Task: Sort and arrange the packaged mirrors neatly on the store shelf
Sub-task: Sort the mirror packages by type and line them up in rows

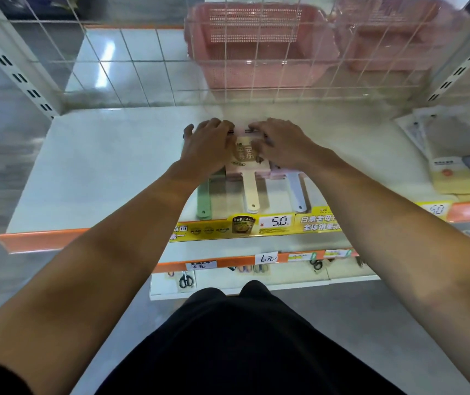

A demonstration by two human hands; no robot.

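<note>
We have both hands on a cluster of packaged mirrors (246, 163) lying flat on the white store shelf (100, 166), near its middle. Our left hand (206, 145) lies over the left part of the cluster, our right hand (281, 145) over the right part, and the fingers of both bend down over the far edge of the packs; whether they clamp the packs or only press against them we cannot tell. Between our hands shows the pink pack with its round tan label. Three handles stick out toward us from under the packs: a green handle (204, 201) on the left, a cream handle (252, 193) in the middle and a pale lilac handle (296, 192) on the right, each ending near the shelf's front edge. Just in front of them runs a yellow price strip (273, 222) marked 5.0. At the right end of the shelf lie other flat packets (456, 163). Behind the wire grid (142, 61) at the back stand pink baskets (259, 44). A lower shelf (256, 286) carries scissors (186, 280).
</note>
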